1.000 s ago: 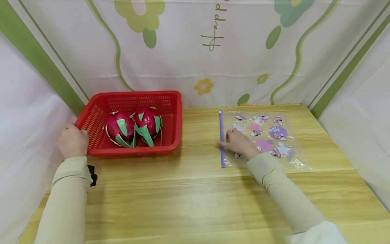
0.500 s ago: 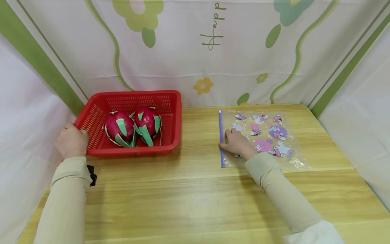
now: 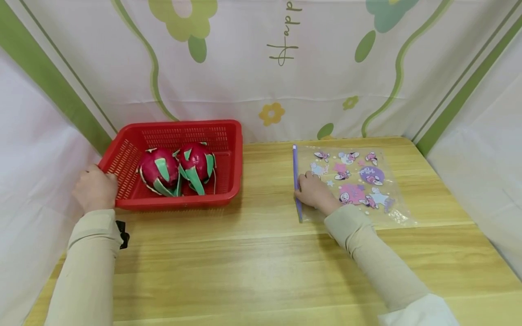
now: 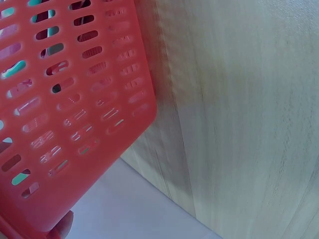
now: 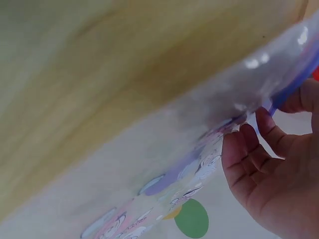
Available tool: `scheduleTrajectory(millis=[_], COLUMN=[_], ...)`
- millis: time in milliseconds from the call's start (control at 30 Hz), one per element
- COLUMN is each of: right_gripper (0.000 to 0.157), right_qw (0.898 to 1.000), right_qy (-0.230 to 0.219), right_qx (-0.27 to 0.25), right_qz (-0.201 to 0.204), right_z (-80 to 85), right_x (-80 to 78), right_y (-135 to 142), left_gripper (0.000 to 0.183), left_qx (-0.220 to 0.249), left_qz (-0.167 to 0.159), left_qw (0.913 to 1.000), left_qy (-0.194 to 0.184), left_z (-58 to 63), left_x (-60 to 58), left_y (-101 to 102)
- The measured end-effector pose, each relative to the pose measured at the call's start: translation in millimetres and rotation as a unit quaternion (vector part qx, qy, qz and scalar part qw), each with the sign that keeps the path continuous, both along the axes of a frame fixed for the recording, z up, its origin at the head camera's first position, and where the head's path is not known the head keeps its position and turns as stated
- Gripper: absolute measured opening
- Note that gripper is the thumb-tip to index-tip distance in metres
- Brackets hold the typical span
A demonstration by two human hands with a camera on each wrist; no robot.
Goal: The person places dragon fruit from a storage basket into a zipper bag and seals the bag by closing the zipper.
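A red plastic basket with slotted sides sits at the left of the table, and my left hand grips its left rim. One of that hand's fingertips shows under the basket's rim in the left wrist view. Two dragon fruits with green scales lie side by side inside. To the right, a clear zip bag printed with cartoon figures lies flat, its purple zip strip facing left. My right hand pinches that strip between thumb and fingers, and the strip looks slightly bent.
The wooden table runs beneath both things. A white curtain with printed flowers hangs along its back edge, and white cloth walls stand at left and right. A small black object shows beside my left wrist.
My right thumb has drawn in against the fingers, taking hold of the purple strip, whose near end has shifted slightly right. My left hand and the basket stay in place.
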State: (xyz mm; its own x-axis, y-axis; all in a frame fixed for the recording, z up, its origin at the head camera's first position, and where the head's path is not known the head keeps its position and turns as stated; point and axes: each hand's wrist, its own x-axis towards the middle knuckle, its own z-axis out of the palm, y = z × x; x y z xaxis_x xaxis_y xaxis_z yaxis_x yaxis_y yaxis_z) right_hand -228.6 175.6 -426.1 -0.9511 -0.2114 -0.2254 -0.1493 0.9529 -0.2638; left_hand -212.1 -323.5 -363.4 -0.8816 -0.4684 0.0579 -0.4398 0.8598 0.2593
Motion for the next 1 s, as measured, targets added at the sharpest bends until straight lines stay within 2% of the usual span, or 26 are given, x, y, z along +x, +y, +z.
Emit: scheduleTrajectory(millis=[167,333,600,833,1000], right_gripper=[0.033,0.026,0.016,0.022,0.031], right_qw=[1.0,0.999,0.994,0.985,0.984], right_qy=[0.011,0.031,0.071,0.137,0.14], right_qx=[0.001,-0.009,-0.066,-0.075,-0.076], right_qz=[-0.012,-0.028,-0.061,-0.075,-0.076], right_z=[-1.7,-1.8,7.7,16.0,21.0], right_x=[-0.8,-1.9,1.9,4.7,5.5], right_y=[1,2,5,8,9], left_gripper=[0.045,0.045,0.044,0.044,0.044], left_qx=[-0.001,-0.001,0.002,0.004,0.002], left_qz=[-0.002,-0.003,0.001,0.001,0.0], left_qw=[1.0,1.0,1.0,1.0,1.0], left_qy=[-0.006,-0.002,0.007,0.005,0.001], left_z=[1.0,1.5,0.6,0.5,1.7], left_x=[-1.1,-2.3,-1.3,-0.9,0.9], left_y=[1,4,6,4,2])
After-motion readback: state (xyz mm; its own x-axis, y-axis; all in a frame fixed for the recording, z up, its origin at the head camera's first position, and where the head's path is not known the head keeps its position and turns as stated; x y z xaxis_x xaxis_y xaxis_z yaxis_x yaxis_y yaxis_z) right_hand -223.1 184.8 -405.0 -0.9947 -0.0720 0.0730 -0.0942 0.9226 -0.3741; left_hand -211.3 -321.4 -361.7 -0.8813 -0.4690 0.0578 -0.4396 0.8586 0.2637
